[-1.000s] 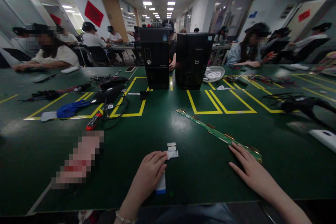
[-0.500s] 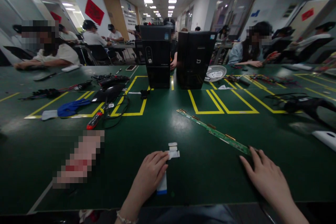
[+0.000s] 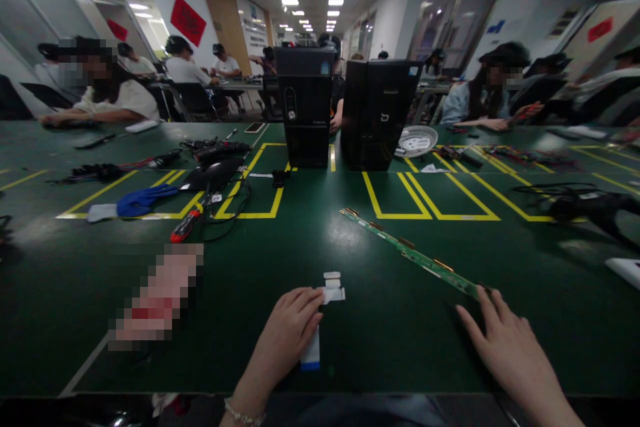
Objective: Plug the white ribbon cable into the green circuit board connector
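Note:
My left hand [image 3: 293, 323] rests palm down on a white flat ribbon cable [image 3: 311, 350], fingers stretched out side by side. The cable's blue-tipped end shows below the hand, and its folded white end pokes out past the fingertips. Its middle is hidden under my fingers. A long, narrow green circuit board [image 3: 425, 263] lies slantwise on the table to the right. My right hand [image 3: 510, 337] is open, fingers apart, with fingertips touching the board's near end.
On the green table [image 3: 380, 360] lie a red-black screwdriver [image 3: 186, 225], a blue glove [image 3: 145, 200] and dark cables. Two black computer towers [image 3: 306, 107] stand ahead, beside a white basket [image 3: 416, 141]. A blurred patch [image 3: 160, 300] covers something at left. Other people sit around.
The view has turned slightly left, so the scene sits a little farther right. Both hands, the ribbon cable and the circuit board have stayed nearly in place.

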